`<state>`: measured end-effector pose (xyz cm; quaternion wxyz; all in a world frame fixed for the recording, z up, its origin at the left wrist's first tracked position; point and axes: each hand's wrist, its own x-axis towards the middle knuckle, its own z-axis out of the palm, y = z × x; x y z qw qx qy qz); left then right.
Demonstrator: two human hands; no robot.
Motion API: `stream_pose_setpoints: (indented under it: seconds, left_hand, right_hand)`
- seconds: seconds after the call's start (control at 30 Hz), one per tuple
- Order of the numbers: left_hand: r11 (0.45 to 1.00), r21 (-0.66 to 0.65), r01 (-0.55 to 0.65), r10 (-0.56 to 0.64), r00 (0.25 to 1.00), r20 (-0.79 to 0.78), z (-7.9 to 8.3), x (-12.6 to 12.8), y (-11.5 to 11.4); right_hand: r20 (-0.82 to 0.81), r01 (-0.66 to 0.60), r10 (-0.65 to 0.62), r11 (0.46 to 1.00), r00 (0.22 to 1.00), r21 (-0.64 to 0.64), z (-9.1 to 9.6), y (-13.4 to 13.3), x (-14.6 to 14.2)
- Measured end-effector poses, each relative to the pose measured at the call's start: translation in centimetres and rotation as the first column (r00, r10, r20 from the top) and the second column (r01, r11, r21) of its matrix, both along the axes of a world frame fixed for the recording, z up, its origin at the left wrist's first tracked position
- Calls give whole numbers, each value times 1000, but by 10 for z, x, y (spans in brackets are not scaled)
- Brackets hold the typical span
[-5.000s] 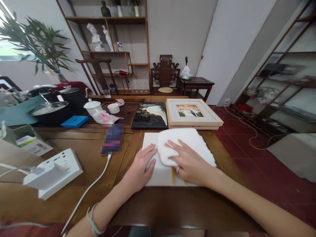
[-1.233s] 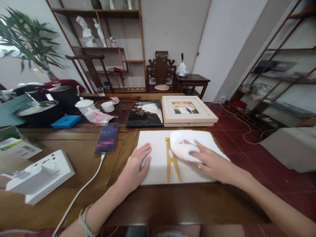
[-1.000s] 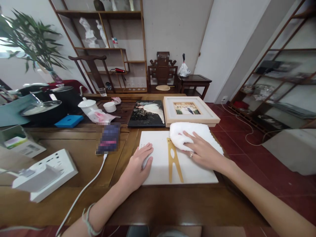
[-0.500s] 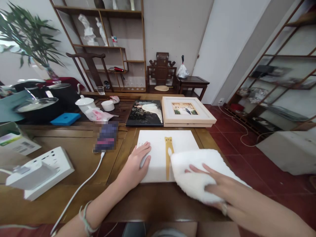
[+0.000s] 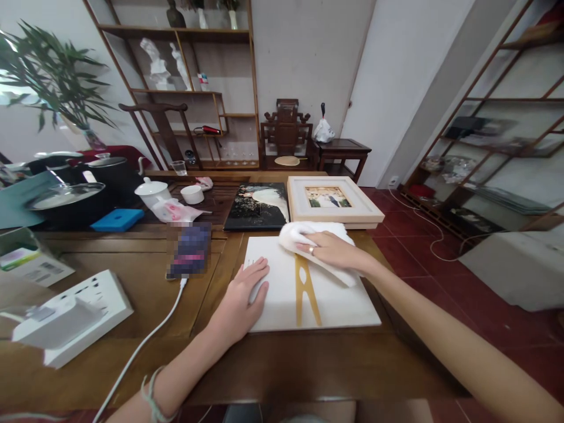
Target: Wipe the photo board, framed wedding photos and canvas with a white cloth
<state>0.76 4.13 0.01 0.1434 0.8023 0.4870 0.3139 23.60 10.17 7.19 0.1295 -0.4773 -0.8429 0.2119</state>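
A white rectangular board [image 5: 273, 302] lies flat on the wooden table, near its front edge. It carries a gold, clothespin-like shape [image 5: 304, 291], whose upper end is covered. My left hand [image 5: 244, 296] rests on the board's left side with its fingers stretched out and the thumb apart. In my right hand [image 5: 328, 249] is a bunched white fluffy cloth [image 5: 293, 235], held against the board's far right part. The cloth spreads under the palm and hides the board's upper right corner.
Behind the board lie a dark picture panel [image 5: 235, 211] and a pale wooden photo frame [image 5: 372, 217]. Leftward are a blurred-out phone [image 5: 189, 249] with its white cable, a white power strip [image 5: 103, 296], a blue block [image 5: 118, 220] and a lidded pan [image 5: 66, 200].
My right hand has moved the cloth away from me and slightly left, from the board's near right side to its far edge. The gold shape's lower legs are uncovered. My left hand stays put.
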Motion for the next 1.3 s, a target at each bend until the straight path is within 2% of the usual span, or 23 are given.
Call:
stream_pose_setpoints:
  seconds: [0.1, 0.2, 0.37, 0.5, 0.57, 0.67, 0.73, 0.83, 0.93, 1.03, 1.13, 1.3]
  left_hand:
    - [1000, -3, 8, -8, 1000, 0, 1, 0, 0]
    - [1000, -2, 7, -7, 1000, 1, 2, 0, 0]
    - [1000, 1, 5, -5, 1000, 10, 0, -1, 0]
    - [1000, 2, 5, -6, 1000, 12, -2, 0, 0]
    - [1000, 7, 7, -7, 1000, 9, -3, 0, 0]
    - [1000, 17, 9, -9, 1000, 6, -2, 0, -1]
    - [1000, 19, 12, -12, 1000, 2, -1, -1, -1]
    - [999, 23, 24, -24, 1000, -9, -1, -1, -1]
    - [999, 25, 28, -28, 1000, -13, -2, -1, 0]
    - [999, 24, 24, -24, 1000, -7, -3, 0, 0]
    - [1000, 17, 21, -21, 1000, -6, -2, -1, -1]
    - [1000, 6, 18, -18, 1000, -5, 0, -1, -1]
  right_hand:
    - [-1, -46, 46, 999, 999, -1, 0, 5, -20]
    - [1, -18, 18, 1000, 1000, 0, -2, 4, -21]
    - [9, 115, -115, 993, 993, 6, -3, -8, 20]
    - [23, 177, -177, 984, 984, 12, -12, -21, 44]
    - [62, 135, -138, 990, 988, 48, -17, -33, 44]
    - [160, -18, 7, 998, 987, 64, -19, -61, 37]
    - [192, -70, 70, 997, 979, -7, -14, -86, 36]
    - [193, -96, 133, 977, 972, -188, -2, -119, 44]
    - [163, -130, 191, 937, 968, -324, 6, -131, 55]
    - [132, -42, 88, 947, 987, -317, 1, -115, 58]
    - [85, 33, -18, 982, 996, -185, -10, -81, 48]
    - [-14, -7, 7, 1000, 1000, 8, -20, -26, 18]
